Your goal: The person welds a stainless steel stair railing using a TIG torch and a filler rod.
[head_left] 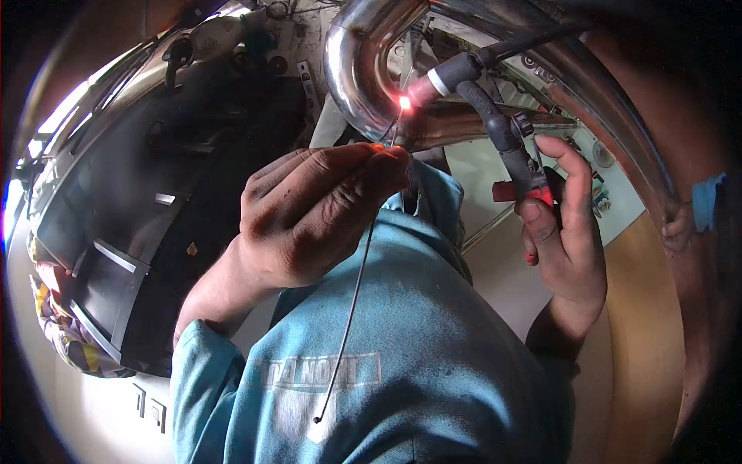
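My left hand [313, 209] is closed, pinching a thin filler rod [354, 301] between thumb and fingers. One end of the rod points up at a bright glowing spot on a curved shiny metal pipe [352, 69]. Its lower end, with a small dark tip, hangs in front of my blue shirt. My right hand [568, 232] grips the handle of a black TIG welding torch [495, 116], thumb and forefinger around its red part. The pinkish torch cup [423, 91] points at the glowing spot, close to the pipe. Exactly where the rod tip meets the pipe is lost in glare.
A large dark panel [170, 224] stands on the left. The torch's black cable [533, 42] runs off to the upper right past another curved pipe [610, 93]. Cluttered tools lie at the top. At the right edge, part of another arm with a blue sleeve [707, 203] shows.
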`<state>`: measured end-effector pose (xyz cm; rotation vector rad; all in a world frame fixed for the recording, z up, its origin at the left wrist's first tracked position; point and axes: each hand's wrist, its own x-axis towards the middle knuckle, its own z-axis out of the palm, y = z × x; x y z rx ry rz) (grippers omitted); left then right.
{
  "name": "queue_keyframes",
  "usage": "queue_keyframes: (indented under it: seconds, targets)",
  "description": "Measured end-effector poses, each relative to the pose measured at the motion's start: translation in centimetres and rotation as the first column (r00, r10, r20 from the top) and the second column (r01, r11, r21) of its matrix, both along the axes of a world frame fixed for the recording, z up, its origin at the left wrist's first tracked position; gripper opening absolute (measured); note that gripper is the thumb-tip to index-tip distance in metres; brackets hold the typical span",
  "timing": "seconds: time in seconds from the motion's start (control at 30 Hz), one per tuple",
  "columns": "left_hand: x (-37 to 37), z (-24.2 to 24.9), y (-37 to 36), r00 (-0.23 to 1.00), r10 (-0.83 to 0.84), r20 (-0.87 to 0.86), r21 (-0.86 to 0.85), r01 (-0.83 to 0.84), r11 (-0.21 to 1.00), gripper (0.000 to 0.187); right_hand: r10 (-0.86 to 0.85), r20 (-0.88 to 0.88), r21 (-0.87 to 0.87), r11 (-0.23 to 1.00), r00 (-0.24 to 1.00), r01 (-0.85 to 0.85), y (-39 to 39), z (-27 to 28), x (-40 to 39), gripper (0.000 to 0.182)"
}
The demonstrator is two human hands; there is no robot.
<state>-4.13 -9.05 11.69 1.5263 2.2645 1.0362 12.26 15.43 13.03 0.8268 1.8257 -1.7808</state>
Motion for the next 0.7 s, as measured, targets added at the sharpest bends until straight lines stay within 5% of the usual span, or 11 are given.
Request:
queue_keyframes:
  seconds: [0.13,0.3,0.47,0.57,0.7]
  targets:
    - [0.2,1.3,0.3,0.995,0.055,0.083,-0.123,-0.045,0.991,0.027,0.015,0.036,-0.022,1.000,0.999,-0.014,0.2,0.4,-0.3,0.057]
    - [0.3,1.3,0.5,0.991,0.079,0.105,-0.120,-0.067,0.991,0.026,-0.025,0.054,-0.011,1.000,0.998,0.026,-0.2,0.0,-0.3,0.070]
    - [0.3,0.9,0.1,0.993,0.055,0.101,-0.110,-0.044,0.993,0.025,-0.092,-0.031,-0.050,0.995,0.995,0.090,-0.4,-1.4,0.7,0.057]
    - [0.2,0.8,0.0,0.995,0.036,0.098,-0.107,-0.026,0.994,0.024,0.018,0.092,0.019,1.000,0.996,-0.020,0.0,0.3,-0.5,0.067]
    - [0.1,1.0,0.0,0.998,0.023,0.054,-0.111,-0.017,0.994,0.028,-0.043,0.034,-0.031,0.999,0.999,0.044,-0.5,0.0,-0.2,0.063]
